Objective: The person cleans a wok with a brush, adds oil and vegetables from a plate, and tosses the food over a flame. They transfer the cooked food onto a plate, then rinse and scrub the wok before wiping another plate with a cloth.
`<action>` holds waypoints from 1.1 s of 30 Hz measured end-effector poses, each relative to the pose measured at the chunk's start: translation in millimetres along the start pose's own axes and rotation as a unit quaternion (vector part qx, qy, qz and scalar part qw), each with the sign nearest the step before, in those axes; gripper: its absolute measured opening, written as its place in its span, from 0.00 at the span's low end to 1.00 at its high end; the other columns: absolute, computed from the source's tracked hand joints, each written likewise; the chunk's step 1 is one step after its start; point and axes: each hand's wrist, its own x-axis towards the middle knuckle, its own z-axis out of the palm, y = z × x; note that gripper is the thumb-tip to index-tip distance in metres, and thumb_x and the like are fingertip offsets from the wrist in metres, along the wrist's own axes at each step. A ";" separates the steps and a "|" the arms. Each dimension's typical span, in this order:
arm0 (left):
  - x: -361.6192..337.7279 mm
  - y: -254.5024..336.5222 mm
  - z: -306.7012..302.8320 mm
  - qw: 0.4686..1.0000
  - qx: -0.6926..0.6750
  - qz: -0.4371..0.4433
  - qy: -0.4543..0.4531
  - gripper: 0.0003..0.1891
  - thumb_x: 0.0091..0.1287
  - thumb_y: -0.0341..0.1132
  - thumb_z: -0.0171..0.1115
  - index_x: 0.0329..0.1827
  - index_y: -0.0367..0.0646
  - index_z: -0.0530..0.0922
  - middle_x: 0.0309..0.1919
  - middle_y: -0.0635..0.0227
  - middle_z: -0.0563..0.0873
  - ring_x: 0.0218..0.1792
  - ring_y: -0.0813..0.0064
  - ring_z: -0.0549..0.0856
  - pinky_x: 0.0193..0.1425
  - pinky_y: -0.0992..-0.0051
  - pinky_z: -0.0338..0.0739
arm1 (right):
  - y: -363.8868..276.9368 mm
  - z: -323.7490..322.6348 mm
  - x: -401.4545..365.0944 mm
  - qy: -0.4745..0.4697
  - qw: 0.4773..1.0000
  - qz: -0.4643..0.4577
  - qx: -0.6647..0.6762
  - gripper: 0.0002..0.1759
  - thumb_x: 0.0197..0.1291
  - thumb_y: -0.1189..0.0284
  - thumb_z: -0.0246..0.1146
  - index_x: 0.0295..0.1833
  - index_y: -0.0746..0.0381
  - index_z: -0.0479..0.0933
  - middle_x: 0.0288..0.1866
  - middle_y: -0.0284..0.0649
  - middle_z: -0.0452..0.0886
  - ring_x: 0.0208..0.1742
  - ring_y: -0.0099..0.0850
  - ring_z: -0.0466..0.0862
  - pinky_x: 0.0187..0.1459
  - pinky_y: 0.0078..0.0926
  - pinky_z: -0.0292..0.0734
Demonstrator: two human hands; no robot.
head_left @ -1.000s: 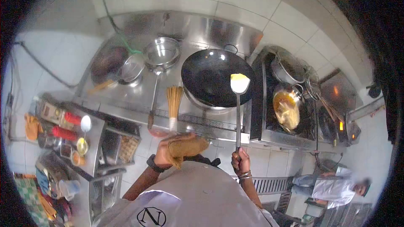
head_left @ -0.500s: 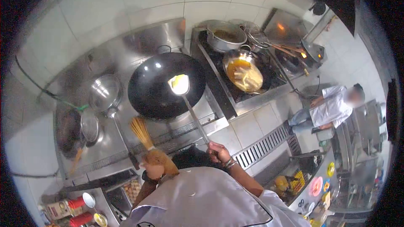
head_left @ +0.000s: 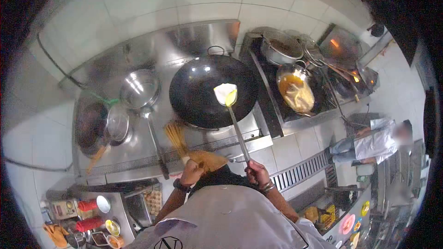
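My right hand (head_left: 257, 173) is closed around the handle of a long metal ladle (head_left: 240, 133). Its bowl is over a large black wok (head_left: 191, 97) and carries a white and yellow mass (head_left: 225, 93) whose kind I cannot make out. My left hand (head_left: 192, 173) is closed on a bamboo wok brush (head_left: 175, 137), its bristles pointing up toward the stove. A brown, cloth-like piece (head_left: 211, 159) sticks out to the right from the same hand; how it is gripped is hidden.
On the right burners stand a pan of golden oil with pale food (head_left: 299, 96) and a large pot (head_left: 279, 54). Strainers (head_left: 140, 87) lie left. A person (head_left: 376, 140) stands at far right. Red containers (head_left: 90, 223) and egg trays (head_left: 154, 200) are lower left.
The view has shifted, so the stove sits further right. The brown piece now points right from my left hand. The ladle is still over the wok, its bowl turned slightly.
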 end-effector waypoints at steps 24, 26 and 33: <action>14.8 0.3 12.4 0.706 -0.669 -0.230 0.017 0.20 0.62 0.39 0.53 0.51 0.34 0.73 0.51 0.57 0.80 0.51 0.61 0.81 0.55 0.63 0.77 | 34.7 -9.5 19.0 0.118 0.809 -0.230 -0.528 0.33 0.58 0.72 0.64 0.69 0.58 0.61 0.32 0.55 0.82 0.36 0.53 0.83 0.35 0.42 0.78; 19.8 -8.3 17.0 0.729 -0.645 -0.227 0.025 0.22 0.63 0.43 0.51 0.50 0.33 0.73 0.50 0.57 0.80 0.50 0.61 0.81 0.53 0.63 0.78 | 31.1 -3.8 14.8 0.130 0.799 -0.228 -0.540 0.33 0.58 0.72 0.64 0.69 0.58 0.62 0.32 0.55 0.81 0.35 0.52 0.84 0.35 0.43 0.78; 8.7 -80.0 22.9 0.873 -0.434 -0.201 0.095 0.16 0.64 0.42 0.52 0.43 0.36 0.75 0.36 0.60 0.83 0.36 0.65 0.84 0.39 0.71 0.81 | 33.4 -16.2 14.6 0.125 0.752 -0.332 -0.555 0.32 0.59 0.73 0.63 0.69 0.55 0.62 0.30 0.53 0.81 0.34 0.51 0.83 0.33 0.45 0.76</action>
